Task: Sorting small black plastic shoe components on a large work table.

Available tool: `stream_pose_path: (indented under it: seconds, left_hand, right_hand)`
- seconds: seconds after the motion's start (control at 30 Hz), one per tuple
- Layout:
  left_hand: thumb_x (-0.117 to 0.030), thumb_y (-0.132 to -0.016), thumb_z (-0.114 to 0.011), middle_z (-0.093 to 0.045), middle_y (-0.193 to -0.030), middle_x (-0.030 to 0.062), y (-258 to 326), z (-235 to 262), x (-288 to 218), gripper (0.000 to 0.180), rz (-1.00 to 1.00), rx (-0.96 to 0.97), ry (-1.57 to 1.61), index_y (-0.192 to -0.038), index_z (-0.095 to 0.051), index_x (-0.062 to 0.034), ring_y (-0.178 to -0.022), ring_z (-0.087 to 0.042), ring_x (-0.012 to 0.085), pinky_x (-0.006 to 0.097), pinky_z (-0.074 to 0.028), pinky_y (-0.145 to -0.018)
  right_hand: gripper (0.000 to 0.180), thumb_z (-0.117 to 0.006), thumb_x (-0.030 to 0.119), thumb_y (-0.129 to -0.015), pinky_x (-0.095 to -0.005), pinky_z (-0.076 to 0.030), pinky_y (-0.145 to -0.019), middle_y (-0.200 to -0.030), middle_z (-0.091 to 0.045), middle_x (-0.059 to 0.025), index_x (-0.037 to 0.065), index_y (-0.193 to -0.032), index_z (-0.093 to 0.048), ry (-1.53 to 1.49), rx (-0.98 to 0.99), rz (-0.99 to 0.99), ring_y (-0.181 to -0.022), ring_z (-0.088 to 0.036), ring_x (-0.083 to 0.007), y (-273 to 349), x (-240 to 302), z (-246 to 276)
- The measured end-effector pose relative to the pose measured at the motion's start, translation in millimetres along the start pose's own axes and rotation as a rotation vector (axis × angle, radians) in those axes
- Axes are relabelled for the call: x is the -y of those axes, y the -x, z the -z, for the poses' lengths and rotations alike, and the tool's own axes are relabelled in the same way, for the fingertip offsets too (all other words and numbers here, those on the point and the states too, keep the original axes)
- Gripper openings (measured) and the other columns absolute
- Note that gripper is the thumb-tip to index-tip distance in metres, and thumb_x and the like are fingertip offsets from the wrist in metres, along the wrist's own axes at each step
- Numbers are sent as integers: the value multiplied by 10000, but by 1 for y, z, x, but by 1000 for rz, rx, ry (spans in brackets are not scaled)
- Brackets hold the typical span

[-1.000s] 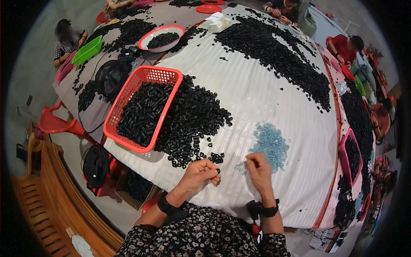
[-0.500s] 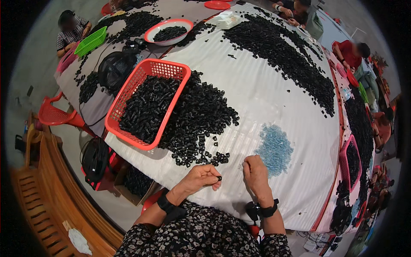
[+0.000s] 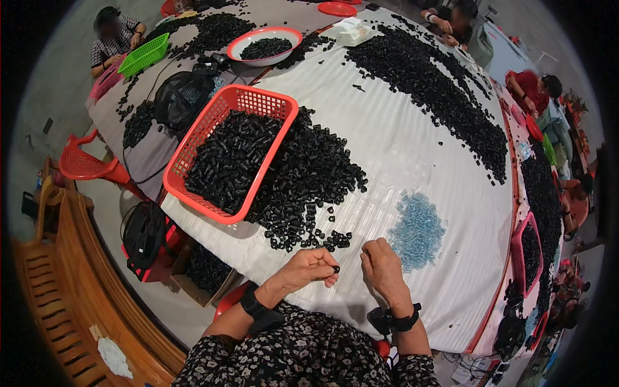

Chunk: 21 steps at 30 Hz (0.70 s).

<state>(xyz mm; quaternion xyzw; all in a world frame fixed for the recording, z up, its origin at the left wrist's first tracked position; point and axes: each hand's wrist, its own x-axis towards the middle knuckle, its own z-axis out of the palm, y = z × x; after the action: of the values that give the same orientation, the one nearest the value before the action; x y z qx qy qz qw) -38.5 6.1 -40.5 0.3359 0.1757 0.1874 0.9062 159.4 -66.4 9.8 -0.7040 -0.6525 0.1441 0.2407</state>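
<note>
Both hands have drawn nearer the white counter edge since before, left hand pinching a small black plastic piece, right hand curled closed, grip unclear, near the pale blue bead pile.

A small black plastic piece sits pinched at fingertips, near the table's near edge, just below the black heap.

White-covered table bears black parts, red basket, blue pieces
</note>
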Motion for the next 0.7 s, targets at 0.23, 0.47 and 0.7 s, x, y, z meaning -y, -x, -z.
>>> stream_pose_path:
  seconds: [0.23,0.47,0.7]
  left_hand:
    - [-15,-865,-555,-630,-840,111,0,-1,0,96,-6,13,7,-941,-562,43,-729,-611,162,291,-513,-690]
    - [-15,-868,-550,-625,-836,111,0,-2,0,88,11,-26,13,-934,-556,44,-723,-603,166,290,-507,-687]
    - [-16,-871,-546,-624,-825,110,-1,-4,1,73,-5,-38,-19,-917,-556,40,-722,-603,161,288,-506,-683]
  right_hand:
    - [48,-529,11,-802,-419,-419,-609,-770,-455,-144,31,-836,-501,-41,-55,17,-721,-504,-336,-22,13,-7]
    - [121,-546,-8,-739,-402,-425,-623,-768,-447,-135,34,-844,-505,68,22,118,-749,-498,-316,-33,11,-13]
    - [142,-551,-12,-714,-387,-429,-646,-794,-448,-134,31,-836,-493,51,43,240,-755,-497,-305,-33,12,-16]
